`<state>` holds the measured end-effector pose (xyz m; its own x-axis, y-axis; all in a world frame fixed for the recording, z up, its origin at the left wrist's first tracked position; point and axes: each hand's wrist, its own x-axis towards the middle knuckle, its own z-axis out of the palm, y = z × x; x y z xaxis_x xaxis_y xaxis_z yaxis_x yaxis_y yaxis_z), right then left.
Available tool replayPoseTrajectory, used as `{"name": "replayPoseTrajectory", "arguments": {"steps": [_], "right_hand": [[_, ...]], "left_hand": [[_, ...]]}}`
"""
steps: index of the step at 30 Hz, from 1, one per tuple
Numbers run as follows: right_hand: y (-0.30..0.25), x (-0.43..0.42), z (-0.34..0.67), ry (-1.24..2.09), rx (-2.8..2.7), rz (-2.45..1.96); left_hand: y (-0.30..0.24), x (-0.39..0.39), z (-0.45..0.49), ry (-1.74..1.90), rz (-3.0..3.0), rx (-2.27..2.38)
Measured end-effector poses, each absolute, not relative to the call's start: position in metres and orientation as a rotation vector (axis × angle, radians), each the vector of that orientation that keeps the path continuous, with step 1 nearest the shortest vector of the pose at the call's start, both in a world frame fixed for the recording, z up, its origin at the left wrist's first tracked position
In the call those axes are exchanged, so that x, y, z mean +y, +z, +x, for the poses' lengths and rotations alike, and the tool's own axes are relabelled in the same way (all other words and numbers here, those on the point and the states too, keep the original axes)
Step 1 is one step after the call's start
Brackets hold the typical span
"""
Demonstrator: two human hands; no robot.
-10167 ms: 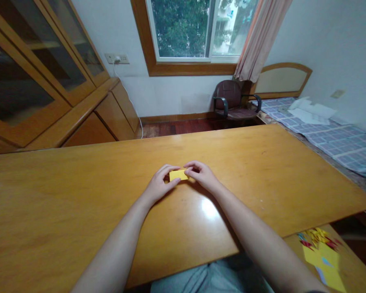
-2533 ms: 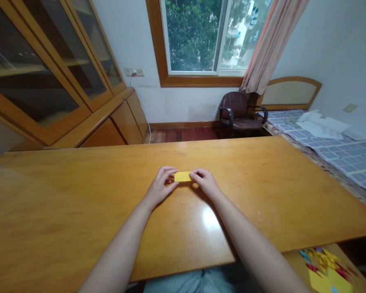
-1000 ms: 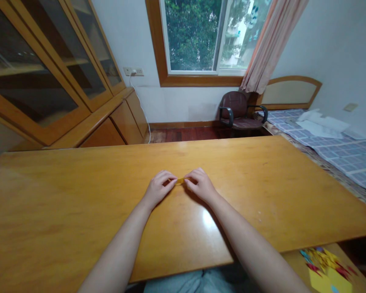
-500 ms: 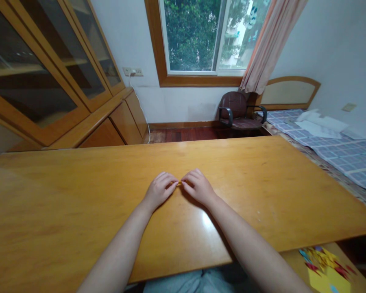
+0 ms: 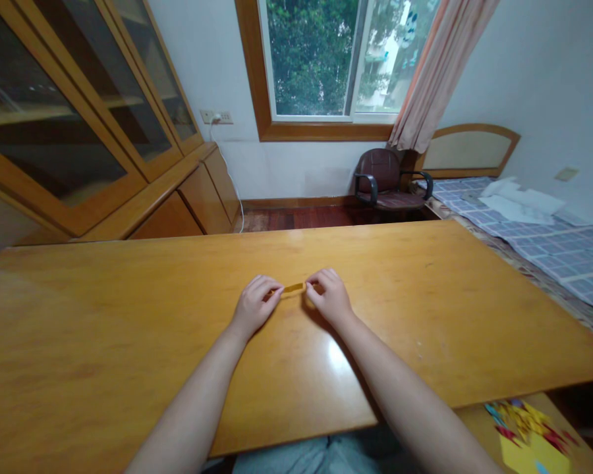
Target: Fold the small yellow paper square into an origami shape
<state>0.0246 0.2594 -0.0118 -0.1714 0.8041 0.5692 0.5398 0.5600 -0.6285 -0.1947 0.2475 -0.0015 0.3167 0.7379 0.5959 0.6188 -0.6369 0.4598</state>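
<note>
A narrow yellow strip (image 5: pixel 293 288), likely paper, stretches between my two hands just over the wooden table (image 5: pixel 128 342). My left hand (image 5: pixel 257 304) pinches its left end between thumb and fingers. At the strip's right end, my right hand (image 5: pixel 330 297) holds it in a closed pinch. Parts of the strip inside the fingers are hidden. Both forearms reach in from the table's near edge.
At lower right, below the tabletop, lie a yellow sheet (image 5: pixel 534 454) and a pile of small coloured pieces (image 5: pixel 524 416). Beyond the table stand a brown armchair (image 5: pixel 383 181), a bed (image 5: pixel 534 227) and a glass-door cabinet (image 5: pixel 143 171).
My hands have moved apart, the right one to the right and the left slightly left. More of the yellow strip now shows between them.
</note>
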Motion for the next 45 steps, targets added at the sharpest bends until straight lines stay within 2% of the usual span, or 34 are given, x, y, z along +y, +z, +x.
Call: {"name": "replayPoseTrajectory", "arguments": {"steps": [4, 11, 27, 41, 45], "right_hand": [[-0.013, 0.262, 0.027, 0.413, -1.724, -1.17], [-0.011, 0.259, 0.024, 0.422, -1.895, -1.007], [-0.006, 0.254, 0.021, 0.497, -2.026, -0.928], [-0.012, 0.262, 0.029, 0.731, -1.601, -1.105], [-0.013, 0.264, 0.029, 0.806, -1.569, -1.116]], "left_hand": [[-0.002, 0.248, -0.197, 1.282, 2.354, 1.313], [-0.001, 0.248, -0.194, 1.234, 2.387, 1.274], [0.0, 0.247, -0.191, 1.125, 2.464, 1.218], [0.001, 0.25, -0.2, 1.386, 2.061, 1.451], [-0.001, 0.249, -0.2, 1.397, 2.21, 1.428]]}}
